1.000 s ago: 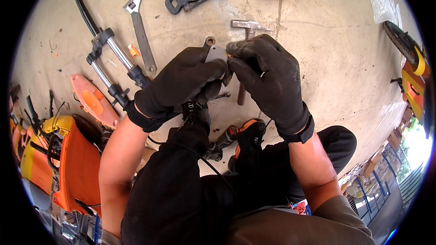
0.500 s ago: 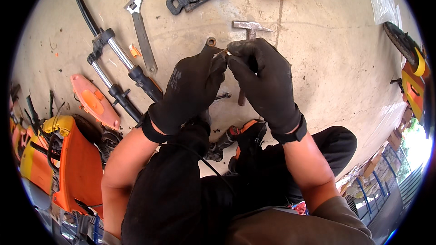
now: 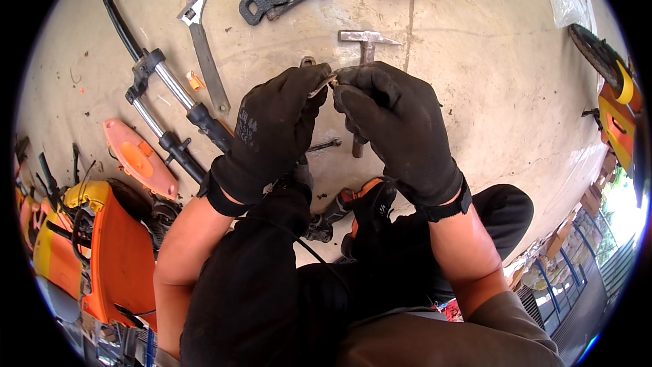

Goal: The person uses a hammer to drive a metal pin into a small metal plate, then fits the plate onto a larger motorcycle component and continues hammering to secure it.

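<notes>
The left hand (image 3: 275, 129) has risen a little compared with a moment earlier; its fingertips pinch a small metal part (image 3: 324, 82), held above the concrete floor (image 3: 475, 95); the right hand (image 3: 397, 129) grips the same part, the hammer (image 3: 367, 41) lying behind.

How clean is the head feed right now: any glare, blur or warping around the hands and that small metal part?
Head view: bright daylight, sharp at centre; the left hand and right hand pinch a small metal part, its detail lost against the black gloves. The concrete floor is evenly lit without glare; the lower right rim blows out white. Fisheye bends the fork tube and wrench toward the rim.
</notes>
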